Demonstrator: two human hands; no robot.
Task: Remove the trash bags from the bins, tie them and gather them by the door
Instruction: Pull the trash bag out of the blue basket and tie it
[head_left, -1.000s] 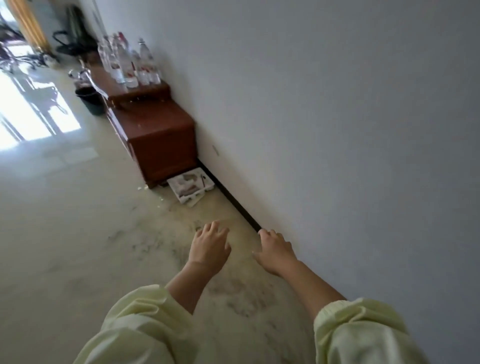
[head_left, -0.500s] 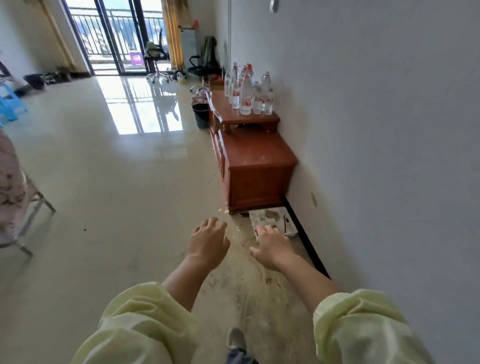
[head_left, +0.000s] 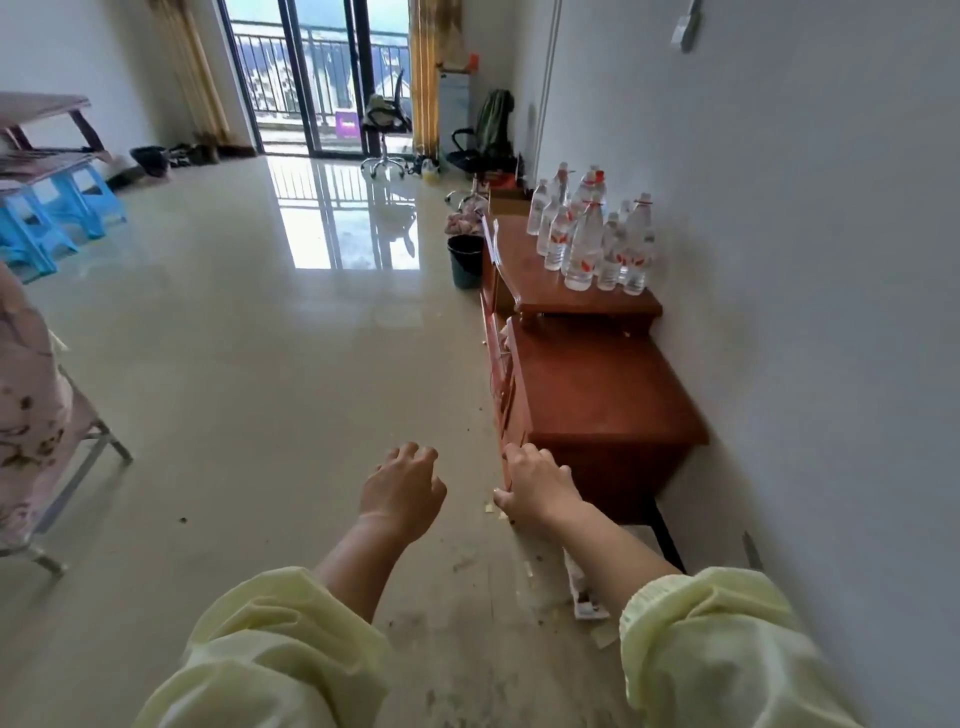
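Note:
A small dark bin (head_left: 464, 261) stands on the floor against the far end of the brown wooden cabinet (head_left: 597, 405), with a clear bag of rubbish (head_left: 464, 221) bulging out of its top. Another dark bin (head_left: 150, 161) sits far off by the left wall near the balcony door. My left hand (head_left: 402, 493) and my right hand (head_left: 535, 486) are stretched out in front of me, fingers loosely curled, holding nothing. They hover over the floor well short of the near bin.
Several water bottles (head_left: 592, 234) stand on the cabinet's upper step along the right wall. A flattened white carton (head_left: 584, 587) and crumbs lie on the dirty floor by my right arm. Blue stools (head_left: 57, 208) and a covered frame (head_left: 36, 415) are on the left.
My view has swung up from the floor and wall to look down the room, and I have moved closer to the cabinet. Both hands stay out in front, empty.

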